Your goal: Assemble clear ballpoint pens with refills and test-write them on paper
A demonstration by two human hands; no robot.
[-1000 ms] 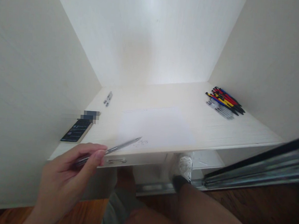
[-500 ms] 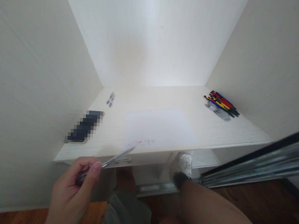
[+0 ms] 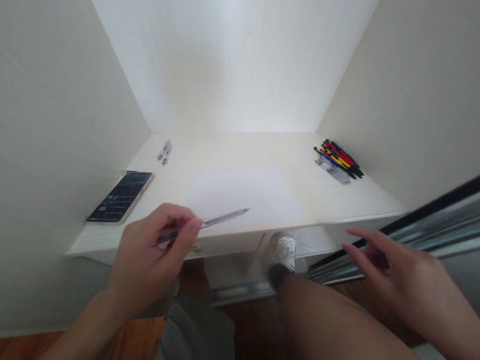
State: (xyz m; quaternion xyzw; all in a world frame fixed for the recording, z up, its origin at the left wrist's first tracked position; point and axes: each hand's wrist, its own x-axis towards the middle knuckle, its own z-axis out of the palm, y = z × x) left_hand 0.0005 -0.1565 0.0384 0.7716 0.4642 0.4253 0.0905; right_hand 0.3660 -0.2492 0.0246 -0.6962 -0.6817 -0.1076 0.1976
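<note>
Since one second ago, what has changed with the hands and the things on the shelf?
The right hand has come into view from the right, open and empty. The left hand still grips the pen, lifted a little toward the paper. The phone and coloured pens lie as before.

I am logging the clear pen (image 3: 224, 218) as partly hidden, its rear half disappearing inside my closed left hand (image 3: 152, 253), while my spread right hand (image 3: 397, 276) is running off the picture's right edge at the forearm. I am finding the two small items (image 3: 163, 151) at the back left too small to identify, the phone (image 3: 119, 196) screen too small to read, and the heap of coloured pens (image 3: 339, 159) too blurred to count. The white shoe (image 3: 283, 253) is showing only in part, its rear lying behind my leg (image 3: 320, 328).
</note>
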